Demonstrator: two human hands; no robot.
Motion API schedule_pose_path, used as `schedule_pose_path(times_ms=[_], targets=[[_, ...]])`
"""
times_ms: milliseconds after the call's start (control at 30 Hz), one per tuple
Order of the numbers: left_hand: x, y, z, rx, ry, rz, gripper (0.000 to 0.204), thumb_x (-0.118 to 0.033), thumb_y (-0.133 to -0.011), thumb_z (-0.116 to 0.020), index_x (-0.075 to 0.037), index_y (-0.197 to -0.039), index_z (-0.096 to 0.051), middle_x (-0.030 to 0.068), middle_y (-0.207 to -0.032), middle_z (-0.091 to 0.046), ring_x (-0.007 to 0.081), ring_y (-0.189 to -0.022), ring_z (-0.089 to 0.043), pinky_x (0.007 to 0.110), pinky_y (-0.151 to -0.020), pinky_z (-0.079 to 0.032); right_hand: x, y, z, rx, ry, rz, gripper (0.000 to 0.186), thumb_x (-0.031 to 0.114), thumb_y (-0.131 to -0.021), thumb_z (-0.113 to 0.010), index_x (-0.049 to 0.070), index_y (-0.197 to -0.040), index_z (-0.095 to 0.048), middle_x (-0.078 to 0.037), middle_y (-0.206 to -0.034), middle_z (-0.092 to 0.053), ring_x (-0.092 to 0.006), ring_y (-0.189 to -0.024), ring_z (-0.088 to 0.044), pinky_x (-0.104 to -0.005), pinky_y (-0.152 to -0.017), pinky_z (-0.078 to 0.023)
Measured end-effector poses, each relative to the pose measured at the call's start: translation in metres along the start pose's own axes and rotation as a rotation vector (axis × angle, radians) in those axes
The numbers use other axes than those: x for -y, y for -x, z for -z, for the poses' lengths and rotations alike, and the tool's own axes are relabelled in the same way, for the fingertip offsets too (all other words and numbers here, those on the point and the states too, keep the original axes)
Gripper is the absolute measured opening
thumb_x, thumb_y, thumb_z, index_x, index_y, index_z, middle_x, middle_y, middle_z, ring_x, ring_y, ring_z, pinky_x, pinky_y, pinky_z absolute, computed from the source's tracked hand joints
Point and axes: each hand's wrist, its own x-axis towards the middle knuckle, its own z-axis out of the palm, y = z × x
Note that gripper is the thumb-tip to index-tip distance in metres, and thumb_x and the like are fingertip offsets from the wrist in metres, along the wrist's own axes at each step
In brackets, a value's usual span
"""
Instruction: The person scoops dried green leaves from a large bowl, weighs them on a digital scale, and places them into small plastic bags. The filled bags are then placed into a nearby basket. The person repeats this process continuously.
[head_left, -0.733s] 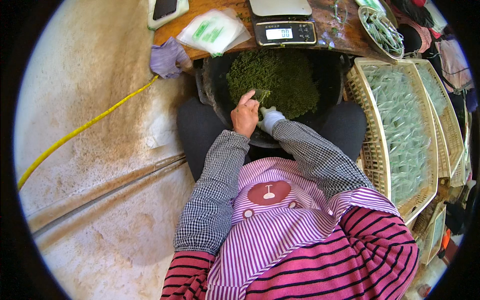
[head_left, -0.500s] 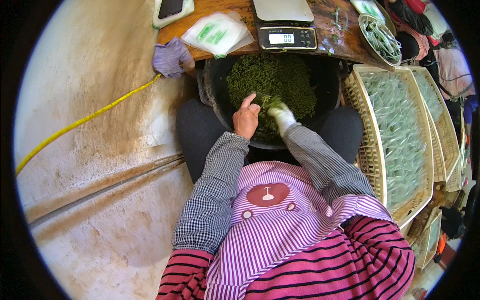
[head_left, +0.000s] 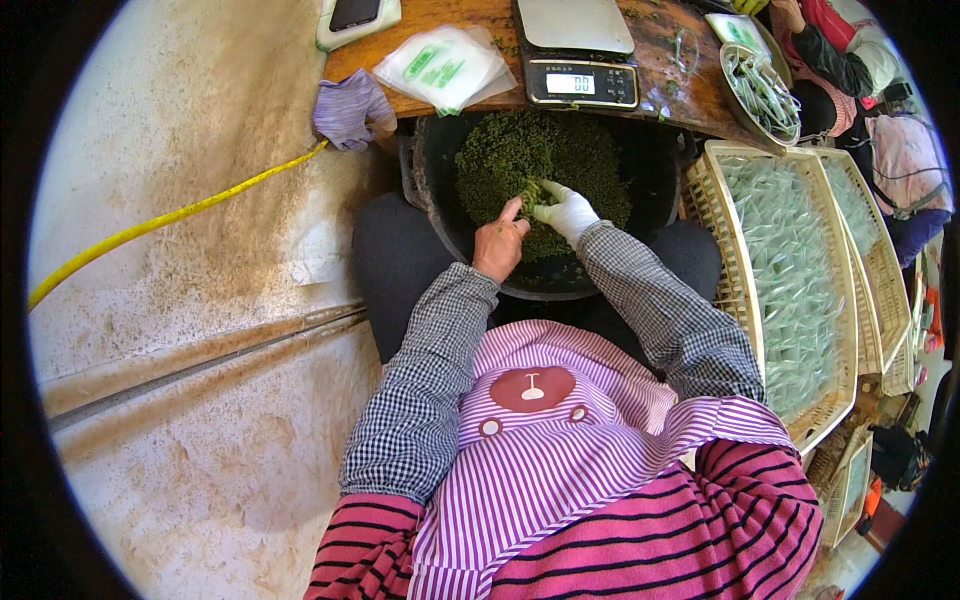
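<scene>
Both my hands meet over a black tub [head_left: 428, 205] that holds a heap of small green peppercorns [head_left: 590, 165]. My bare left hand [head_left: 499, 244] is closed, its fingers curled toward the right hand; what it grips is too small to make out. On my right hand [head_left: 568, 212] is a white glove with green-stained fingertips. Its thumb and fingers close on a small clump of peppercorns [head_left: 531, 196] beside the left fingertips. The tub stands between my knees, under the table's edge.
Ahead on the wooden table [head_left: 660, 50] are a digital scale [head_left: 582, 84], flat clear bags [head_left: 445, 68], a phone [head_left: 354, 12] and an oval basket of ties [head_left: 760, 95]. Cream crates [head_left: 755, 300] of filled bags stand at right. A yellow hose [head_left: 180, 218] runs left. Another person's arm [head_left: 830, 60] shows far right.
My right hand has risen from the heap to the left hand's fingertips, and its motion blur is gone. The left hand has shifted slightly. The view has tilted a little.
</scene>
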Motion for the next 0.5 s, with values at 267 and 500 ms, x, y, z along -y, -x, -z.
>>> schedule_pose_path(times_ms=[267,500], targets=[[-0.002,0.003,0.008,0.078,-0.007,0.009,0.002,-0.004,-0.076,-0.061,-0.003,-0.075,-0.06,0.0092,-0.129,-0.052,0.0271,-0.065,-0.064,0.038,-0.056,-0.052,0.037,0.042,0.007,-0.057,0.638,0.292,0.044,0.01,-0.075,-0.06,0.015,-0.119,-0.059,-0.014,-0.118,-0.055,-0.0294,-0.103,-0.057,-0.0429,-0.089,-0.045],[-0.002,0.002,0.005,0.19,-0.022,-0.108,0.001,-0.005,-0.079,-0.059,-0.004,-0.078,-0.06,0.0053,-0.114,-0.057,0.0273,-0.072,-0.063,0.038,-0.061,-0.052,0.031,0.033,-0.011,0.351,1.22,-0.037,0.055,0.003,-0.08,-0.054,0.026,-0.13,-0.051,-0.006,-0.15,-0.025,-0.0312,-0.136,-0.024,-0.0479,-0.108,-0.028]])
